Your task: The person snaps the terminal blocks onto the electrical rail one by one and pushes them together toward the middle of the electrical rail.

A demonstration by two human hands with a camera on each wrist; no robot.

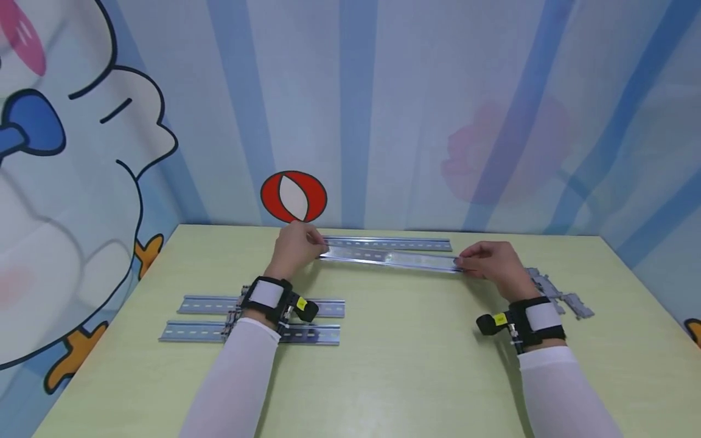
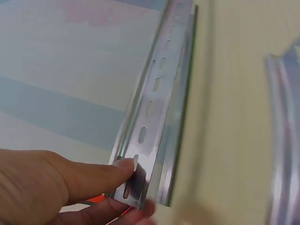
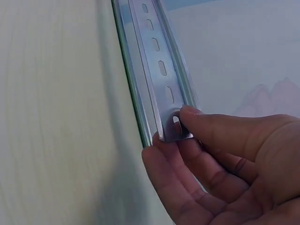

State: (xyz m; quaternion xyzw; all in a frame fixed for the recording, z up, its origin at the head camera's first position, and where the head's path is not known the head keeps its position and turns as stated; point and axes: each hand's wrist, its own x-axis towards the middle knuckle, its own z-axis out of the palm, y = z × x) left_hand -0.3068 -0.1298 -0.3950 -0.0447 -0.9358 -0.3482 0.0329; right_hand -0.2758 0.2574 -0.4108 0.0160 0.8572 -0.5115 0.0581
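Both hands hold a slotted silver metal mounting rail [image 1: 421, 260] by its two ends, raised near the back of the table. My left hand [image 1: 296, 248] pinches the left end, thumb on the slotted face [image 2: 143, 133] and fingers beneath. At the other end my right hand [image 1: 495, 264] grips the rail [image 3: 161, 70] between thumb and fingers. A second slotted rail [image 1: 405, 244] lies behind it along the table's back edge. In the wrist views another metal strip [image 2: 173, 154] shows beside the held rail, partly hidden by it.
Two parallel rails, a farther one [image 1: 205, 305] and a nearer one [image 1: 194, 331], lie at left, partly covered by my left forearm. Small metallic pieces [image 1: 232, 315] sit across them. Grey flat parts [image 1: 577, 306] lie beyond my right wrist. A printed curtain [image 1: 405, 121] hangs behind the table.
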